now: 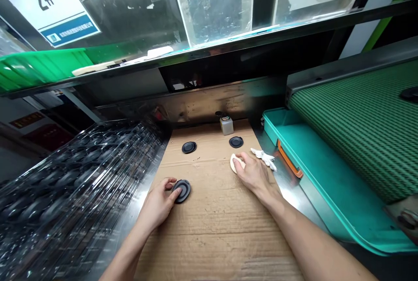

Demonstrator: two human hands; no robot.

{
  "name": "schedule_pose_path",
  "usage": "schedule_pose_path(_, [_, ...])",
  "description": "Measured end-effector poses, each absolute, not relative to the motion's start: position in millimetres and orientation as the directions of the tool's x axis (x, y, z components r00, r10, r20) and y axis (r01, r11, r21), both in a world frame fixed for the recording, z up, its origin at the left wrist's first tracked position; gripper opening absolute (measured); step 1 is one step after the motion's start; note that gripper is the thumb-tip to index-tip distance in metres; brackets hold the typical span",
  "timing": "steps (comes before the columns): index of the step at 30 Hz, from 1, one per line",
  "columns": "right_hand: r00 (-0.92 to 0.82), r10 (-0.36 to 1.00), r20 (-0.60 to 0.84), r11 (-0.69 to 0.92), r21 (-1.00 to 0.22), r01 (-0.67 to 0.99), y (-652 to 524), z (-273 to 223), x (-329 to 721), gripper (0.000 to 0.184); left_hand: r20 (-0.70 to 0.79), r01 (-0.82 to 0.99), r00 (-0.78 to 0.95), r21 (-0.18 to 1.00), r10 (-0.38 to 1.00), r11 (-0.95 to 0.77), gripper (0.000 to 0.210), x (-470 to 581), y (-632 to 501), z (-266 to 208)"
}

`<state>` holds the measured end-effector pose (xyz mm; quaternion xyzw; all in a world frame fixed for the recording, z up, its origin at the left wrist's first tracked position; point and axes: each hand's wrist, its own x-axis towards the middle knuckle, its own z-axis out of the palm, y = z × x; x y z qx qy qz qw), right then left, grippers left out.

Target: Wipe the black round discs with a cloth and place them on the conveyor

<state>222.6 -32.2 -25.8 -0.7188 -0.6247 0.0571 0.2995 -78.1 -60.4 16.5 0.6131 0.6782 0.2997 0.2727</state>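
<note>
My left hand (160,200) grips a round black plastic part (183,191) by its left edge, thumb on its face, tilted up over the cardboard sheet (212,237). In my right hand (253,172) a white pad (233,163) is pinched between thumb and fingers, low over the cardboard. Just beyond it lies another round black part (236,142). A third round black part (189,147) lies farther left. Behind them stands a small square bottle (226,124) with a dark top. To the right of my right hand is a crumpled white cloth or tissue (264,158).
Stacked clear plastic trays (81,181) holding black parts fill the left side. At right, a teal bin (333,185) with an orange handle sits beside and partly under a green conveyor belt (362,111). A metal shelf with a green bin (42,69) crosses the back.
</note>
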Motion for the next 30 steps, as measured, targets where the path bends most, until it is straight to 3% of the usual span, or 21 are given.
schedule_pose_path(3, [0.217, 0.929, 0.3, -0.043, -0.494, 0.868, -32.9, -25.1, 222.7, 0.028, 0.112, 0.839, -0.091, 0.544, 0.989, 0.016, 0.056, -71.8, -65.0, 14.1])
schedule_pose_path(6, [0.216, 0.925, 0.312, -0.042, -0.483, 0.875, -33.4, -24.6, 222.6, 0.028, 0.115, 0.945, -0.042, 0.327, 0.993, 0.002, 0.068, -60.4, -69.5, 11.6])
schedule_pose_path(8, [0.215, 0.924, 0.316, -0.041, -0.478, 0.877, -33.5, -24.2, 222.4, 0.028, 0.122, 0.968, 0.001, 0.25, 0.993, -0.032, 0.064, -55.3, -66.9, 8.2])
schedule_pose_path(11, [0.207, 0.926, 0.317, -0.03, -0.485, 0.874, -33.6, -23.3, 222.1, 0.027, 0.121, 0.945, 0.168, 0.264, 0.978, -0.195, 0.051, -55.6, -54.4, 5.1])
schedule_pose_path(15, [0.214, 0.925, 0.313, -0.034, -0.494, 0.869, -33.6, -22.7, 222.2, 0.026, 0.078, 0.862, 0.358, 0.355, 0.931, -0.361, 0.056, -61.7, -40.6, 12.8])
schedule_pose_path(22, [0.215, 0.927, 0.309, -0.04, -0.487, 0.872, -32.6, -23.5, 221.2, 0.027, 0.137, 0.929, 0.142, 0.323, 0.98, -0.18, 0.057, -54.5, -47.1, 20.5])
schedule_pose_path(30, [0.214, 0.931, 0.295, -0.045, -0.49, 0.871, -33.7, -21.9, 221.4, 0.027, 0.131, 0.883, 0.288, 0.347, 0.949, -0.316, 0.062, -43.0, -29.1, 3.0])
